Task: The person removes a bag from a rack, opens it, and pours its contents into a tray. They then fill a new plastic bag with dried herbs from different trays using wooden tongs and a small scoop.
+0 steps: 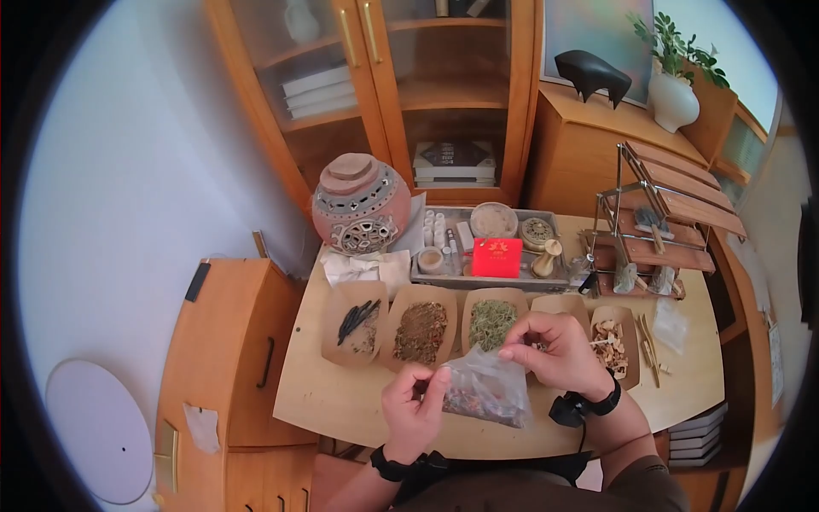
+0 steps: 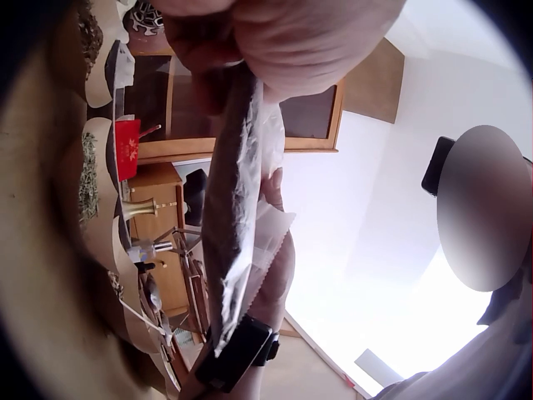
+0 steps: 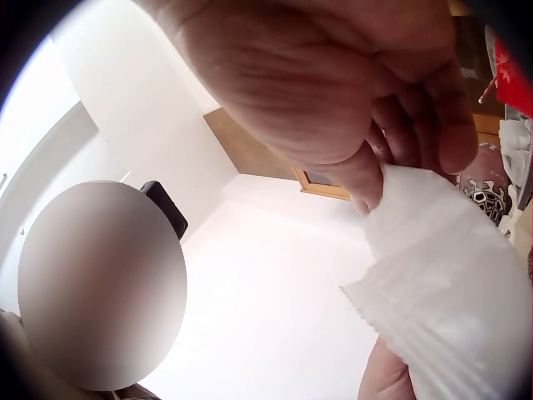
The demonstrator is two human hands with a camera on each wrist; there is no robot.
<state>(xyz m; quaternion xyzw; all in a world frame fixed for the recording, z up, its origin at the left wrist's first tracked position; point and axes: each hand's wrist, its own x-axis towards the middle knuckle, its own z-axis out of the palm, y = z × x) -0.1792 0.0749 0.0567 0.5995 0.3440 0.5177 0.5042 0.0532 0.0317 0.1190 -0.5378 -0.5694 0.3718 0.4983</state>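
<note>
A clear plastic bag [image 1: 486, 388] with a loose, reddish mixed filling is held up over the front of the table. My left hand [image 1: 412, 408] pinches its upper left corner between thumb and fingers. At the upper right, my right hand [image 1: 559, 350] pinches the bag's other corner. From the left wrist, the bag [image 2: 233, 208] appears edge-on with a jagged top edge; the right wrist view shows its whitish side [image 3: 454, 275]. Just beyond the hands stand paper trays holding dark sticks [image 1: 358, 320], a brown crumbled mix [image 1: 420, 333], green dried herb [image 1: 492, 322] and pale chips [image 1: 609, 346].
My right hand partly hides another paper tray [image 1: 559, 305]. Behind the trays, a grey tray [image 1: 426, 280] carries a red packet [image 1: 497, 258], a brass vase [image 1: 547, 258] and small jars. A patterned urn [image 1: 362, 205] stands left, a folding wooden rack [image 1: 661, 247] right, near brass tools [image 1: 650, 350].
</note>
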